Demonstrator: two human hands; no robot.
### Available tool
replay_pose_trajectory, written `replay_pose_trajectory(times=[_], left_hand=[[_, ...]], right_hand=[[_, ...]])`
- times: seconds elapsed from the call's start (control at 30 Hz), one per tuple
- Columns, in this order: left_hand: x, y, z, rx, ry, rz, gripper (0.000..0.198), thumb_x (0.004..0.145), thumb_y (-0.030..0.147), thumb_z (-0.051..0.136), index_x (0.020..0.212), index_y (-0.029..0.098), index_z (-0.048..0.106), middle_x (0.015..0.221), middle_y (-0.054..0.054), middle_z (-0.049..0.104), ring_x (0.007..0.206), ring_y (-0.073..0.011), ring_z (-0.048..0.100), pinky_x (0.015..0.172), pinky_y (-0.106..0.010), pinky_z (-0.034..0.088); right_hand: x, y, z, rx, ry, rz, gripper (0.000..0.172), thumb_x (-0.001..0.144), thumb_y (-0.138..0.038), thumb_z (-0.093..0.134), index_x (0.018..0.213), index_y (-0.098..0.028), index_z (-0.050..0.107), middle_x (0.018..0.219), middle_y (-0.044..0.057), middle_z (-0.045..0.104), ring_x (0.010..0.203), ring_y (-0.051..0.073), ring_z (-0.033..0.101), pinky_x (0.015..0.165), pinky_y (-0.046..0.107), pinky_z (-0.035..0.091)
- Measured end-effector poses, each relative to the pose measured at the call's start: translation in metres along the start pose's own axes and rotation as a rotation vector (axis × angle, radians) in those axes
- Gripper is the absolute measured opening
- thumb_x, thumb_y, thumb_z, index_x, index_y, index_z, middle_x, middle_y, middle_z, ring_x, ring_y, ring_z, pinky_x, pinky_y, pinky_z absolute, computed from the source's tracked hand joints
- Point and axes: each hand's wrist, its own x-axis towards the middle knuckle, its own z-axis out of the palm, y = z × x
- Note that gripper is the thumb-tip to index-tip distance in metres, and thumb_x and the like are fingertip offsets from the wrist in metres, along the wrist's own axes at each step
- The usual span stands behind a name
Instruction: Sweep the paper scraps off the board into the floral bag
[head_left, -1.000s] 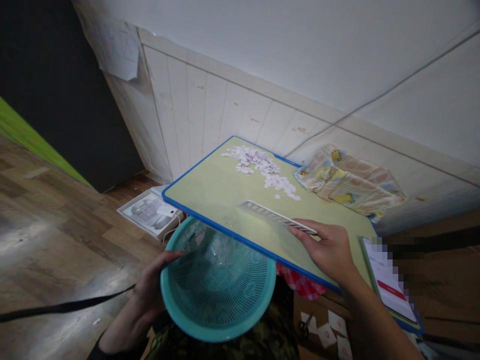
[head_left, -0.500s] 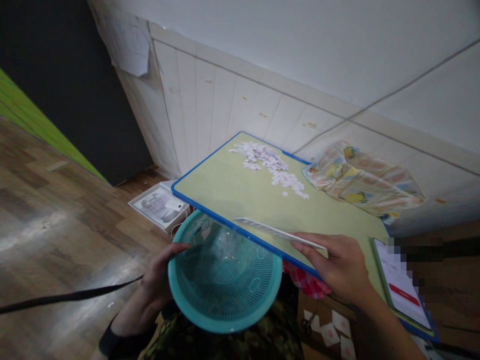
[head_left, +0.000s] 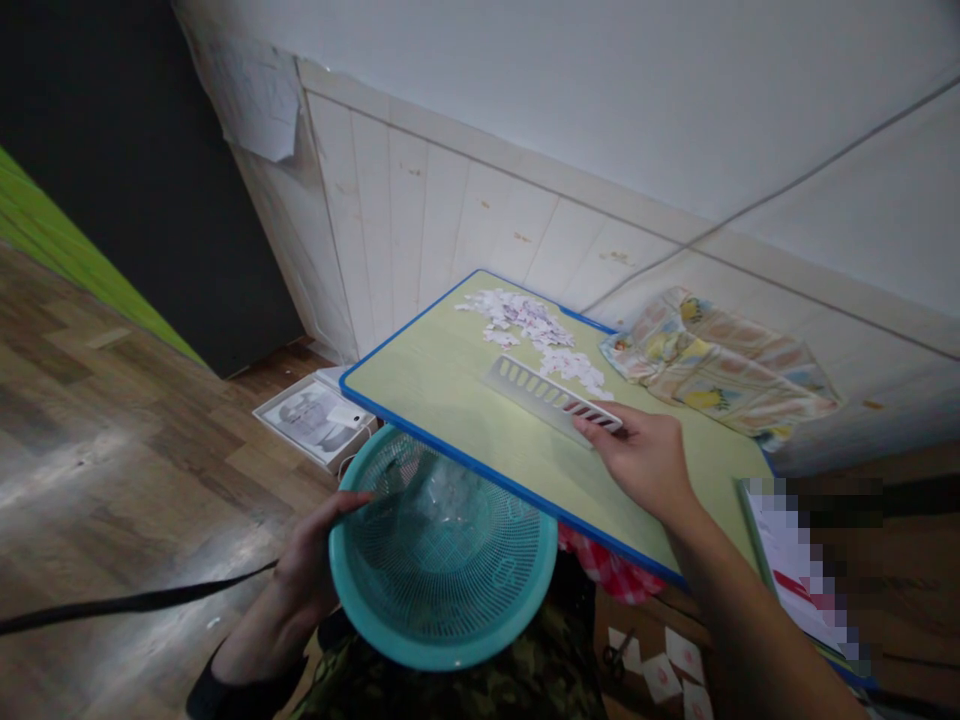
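Observation:
My left hand (head_left: 311,550) grips the left rim of a teal plastic colander (head_left: 442,648), its thumb over the edge. Inside lies a crumpled piece of clear plastic (head_left: 442,490). The colander sits over my lap, partly under the front edge of a pale green table (head_left: 420,390) with a blue rim. My right hand (head_left: 645,450) holds one end of a flat white strip with a row of slots (head_left: 544,390), above the tabletop. Just beyond the strip, a spread of small white paper pieces (head_left: 525,320) lies on the table.
A patterned cloth (head_left: 727,360) lies along the wall at the table's back right. A phone (head_left: 799,570) rests at the right end. An open white box (head_left: 311,415) stands on the floor at left. Scissors (head_left: 615,655) and white cards (head_left: 660,680) lie below the table.
My right hand has carried the slotted strip from the table's front edge back toward the paper pieces, turning its slotted face into view. My left hand still holds the colander.

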Motion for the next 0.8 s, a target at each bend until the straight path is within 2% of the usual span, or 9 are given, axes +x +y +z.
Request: replay_pose_trajectory(times=[0.1,0.23,0.33,0.53,0.67,0.8], left_hand=[[-0.005,0.000,0.006,0.084,0.062,0.064,0.015,0.076,0.004,0.068,0.068,0.012,0.076,0.065,-0.013,0.077,0.052,-0.0234,0.072,0.054,-0.029,0.060],[-0.005,-0.001,0.006,0.132,0.036,0.055,0.014,0.079,0.006,0.068,0.070,0.010,0.078,0.072,-0.018,0.080,0.060,-0.0294,0.077,0.060,-0.035,0.064],[-0.001,-0.002,0.003,0.125,0.007,0.053,0.012,0.079,0.005,0.069,0.072,0.008,0.078,0.076,-0.020,0.080,0.061,-0.0297,0.077,0.062,-0.036,0.064],[-0.002,-0.001,0.003,0.126,0.007,0.051,0.011,0.079,0.007,0.069,0.073,0.010,0.078,0.078,-0.019,0.081,0.064,-0.0306,0.078,0.068,-0.040,0.066],[-0.004,0.000,0.007,0.143,0.039,0.056,0.014,0.079,0.007,0.066,0.072,0.011,0.077,0.075,-0.018,0.080,0.062,-0.0287,0.077,0.066,-0.038,0.066],[-0.003,-0.003,0.008,0.120,0.050,0.041,0.011,0.077,0.006,0.067,0.073,0.012,0.076,0.072,-0.016,0.080,0.059,-0.0275,0.076,0.061,-0.036,0.065]], right_hand=[[0.000,0.001,-0.008,0.048,-0.083,-0.015,0.020,0.091,-0.029,0.071,0.101,-0.022,0.086,0.093,0.004,0.085,0.074,0.023,0.081,0.067,0.030,0.062],[-0.007,0.001,-0.029,0.070,-0.152,-0.035,0.016,0.089,-0.029,0.073,0.097,-0.024,0.086,0.086,0.003,0.085,0.069,0.021,0.079,0.065,0.028,0.062],[-0.008,0.003,-0.038,0.059,-0.156,-0.050,0.015,0.089,-0.031,0.074,0.094,-0.024,0.086,0.085,0.003,0.085,0.068,0.021,0.080,0.064,0.028,0.063],[-0.007,0.009,-0.041,0.083,-0.173,-0.027,0.017,0.090,-0.037,0.074,0.094,-0.025,0.086,0.085,0.004,0.085,0.068,0.023,0.080,0.062,0.029,0.064],[-0.008,0.015,-0.054,0.076,-0.209,-0.026,0.015,0.089,-0.038,0.077,0.091,-0.027,0.087,0.088,0.003,0.085,0.071,0.024,0.081,0.063,0.029,0.065],[-0.009,0.021,-0.058,0.050,-0.156,-0.021,0.018,0.089,-0.042,0.077,0.091,-0.028,0.087,0.085,0.003,0.085,0.069,0.024,0.080,0.061,0.030,0.064]])
